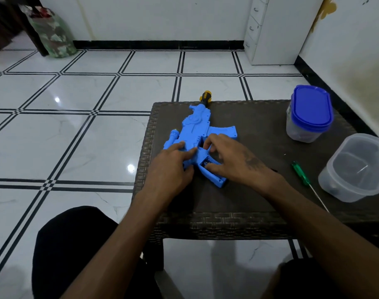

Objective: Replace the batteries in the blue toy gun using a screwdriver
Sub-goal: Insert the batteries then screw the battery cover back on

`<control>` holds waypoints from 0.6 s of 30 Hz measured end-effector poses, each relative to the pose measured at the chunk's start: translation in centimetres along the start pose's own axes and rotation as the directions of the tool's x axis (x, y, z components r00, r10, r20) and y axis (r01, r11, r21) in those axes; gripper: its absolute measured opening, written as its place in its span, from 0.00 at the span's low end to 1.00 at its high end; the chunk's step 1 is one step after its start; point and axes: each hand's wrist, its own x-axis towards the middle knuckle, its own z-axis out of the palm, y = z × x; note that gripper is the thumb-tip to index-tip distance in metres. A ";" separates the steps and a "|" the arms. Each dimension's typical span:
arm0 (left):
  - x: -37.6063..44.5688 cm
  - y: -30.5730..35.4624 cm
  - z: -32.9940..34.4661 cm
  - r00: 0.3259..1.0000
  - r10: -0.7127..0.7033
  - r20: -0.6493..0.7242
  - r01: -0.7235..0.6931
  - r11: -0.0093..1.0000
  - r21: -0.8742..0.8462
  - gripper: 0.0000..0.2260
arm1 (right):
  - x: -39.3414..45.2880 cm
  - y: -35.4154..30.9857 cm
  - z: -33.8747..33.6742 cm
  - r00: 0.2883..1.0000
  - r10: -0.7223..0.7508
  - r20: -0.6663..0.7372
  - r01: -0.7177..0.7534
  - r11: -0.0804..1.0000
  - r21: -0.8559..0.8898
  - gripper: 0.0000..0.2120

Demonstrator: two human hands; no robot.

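Head view: the gun (197, 134) lies flat near the middle of the frame, on the left part of the table (259, 190), muzzle toward the top. Its grip points to the lower right, and the battery bay (206, 164) there looks open, with something dark inside; whether cells sit in it is too small to tell.

The left hand (173, 167) rests on the gun's body, fingers fairly straight and pressing down, holding nothing. The right hand (229, 157) hovers over the grip with fingers loosely curled, thumb and fingertips at the bay's edges. Whether it pinches a cell cannot be told.

The screwdriver (300, 173) lies unused at the right of the frame, just beside the open tub (357, 169). A lidded tub (309, 114) stands at the upper right of the table.

The step appears to be working cells out of or into the bay. To do it well, the left hand should keep the gun pinned flat so it does not slide. The right fingertips should lift or seat each cell from the spring end, with polarity matched to the marks. The cover and screw should stay within reach, perhaps in the open tub.
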 end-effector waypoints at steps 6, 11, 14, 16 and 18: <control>0.2 0.8 -0.6 0.999 0.004 -0.035 -0.003 1.000 0.021 0.20 | -3.6 2.6 -4.9 0.988 0.079 -0.136 -0.066 0.993 0.098 0.09; 0.2 5.6 -0.1 0.982 0.049 -0.185 -0.082 0.981 -0.173 0.12 | -9.5 7.8 -9.3 0.948 0.250 -0.195 -0.229 0.965 0.124 0.05; 0.6 10.4 1.8 0.972 0.168 -0.167 -0.206 0.948 -0.245 0.13 | -12.5 10.8 -12.4 0.879 0.401 -0.257 -0.395 0.915 0.079 0.04; 0.7 13.3 3.5 0.966 0.232 -0.118 -0.255 0.932 -0.258 0.15 | -13.8 12.1 -14.0 0.840 0.497 -0.217 -0.490 0.867 0.089 0.04; 0.7 16.1 5.1 0.958 0.280 -0.060 -0.286 0.916 -0.281 0.17 | -14.3 12.7 -14.7 0.832 0.542 -0.120 -0.538 0.840 0.069 0.04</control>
